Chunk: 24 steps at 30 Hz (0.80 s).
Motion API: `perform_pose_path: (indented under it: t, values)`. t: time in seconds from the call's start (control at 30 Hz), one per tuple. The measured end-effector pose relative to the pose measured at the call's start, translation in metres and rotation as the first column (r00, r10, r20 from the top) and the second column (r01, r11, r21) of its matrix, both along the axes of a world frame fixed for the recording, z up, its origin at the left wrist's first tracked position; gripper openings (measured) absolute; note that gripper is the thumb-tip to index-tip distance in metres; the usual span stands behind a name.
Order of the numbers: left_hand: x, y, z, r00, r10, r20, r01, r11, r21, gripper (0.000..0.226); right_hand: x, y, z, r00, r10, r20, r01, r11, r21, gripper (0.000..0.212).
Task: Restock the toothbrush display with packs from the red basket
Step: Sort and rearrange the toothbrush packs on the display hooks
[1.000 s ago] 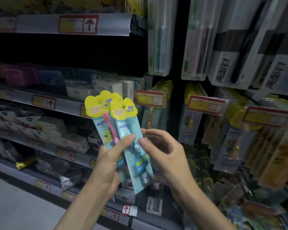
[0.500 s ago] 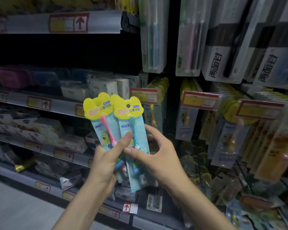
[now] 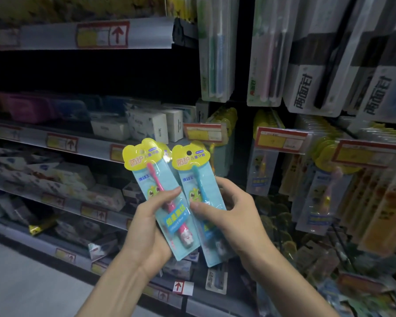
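The left hand (image 3: 146, 227), its forearm rising from 6 o'clock, grips the pink toothbrush pack (image 3: 154, 184) with the thumb across its front. At its 3 o'clock, the right hand (image 3: 233, 216) pinches the blue toothbrush pack (image 3: 200, 177), fingers curled behind. Both packs are upright and overlapping, possibly hiding a third

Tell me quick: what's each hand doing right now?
Left hand: grips the pink-brush pack, thumb across its front.
Right hand: grips the blue-brush pack.
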<state>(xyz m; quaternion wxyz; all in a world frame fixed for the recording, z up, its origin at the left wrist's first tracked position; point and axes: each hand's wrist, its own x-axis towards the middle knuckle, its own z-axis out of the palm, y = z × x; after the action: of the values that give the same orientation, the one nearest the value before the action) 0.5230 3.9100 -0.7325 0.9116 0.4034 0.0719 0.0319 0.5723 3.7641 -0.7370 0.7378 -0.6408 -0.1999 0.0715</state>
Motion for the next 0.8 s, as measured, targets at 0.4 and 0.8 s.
perform_pose_path:
  t: [0.4, 0.8]
  values:
    - [0.013, 0.003, -0.003, 0.956, 0.264, 0.132, -0.293, 0.896, 0.335, 0.031, 0.005, -0.029, 0.008, 0.989, -0.097, 0.110, 0.108, 0.989, -0.101, 0.033]
    - [0.043, -0.002, 0.016, 0.878, 0.375, 0.298, -0.444, 0.871, 0.209, 0.017, 0.009, -0.044, -0.001, 0.958, -0.178, 0.224, 0.236, 0.934, -0.267, 0.032]
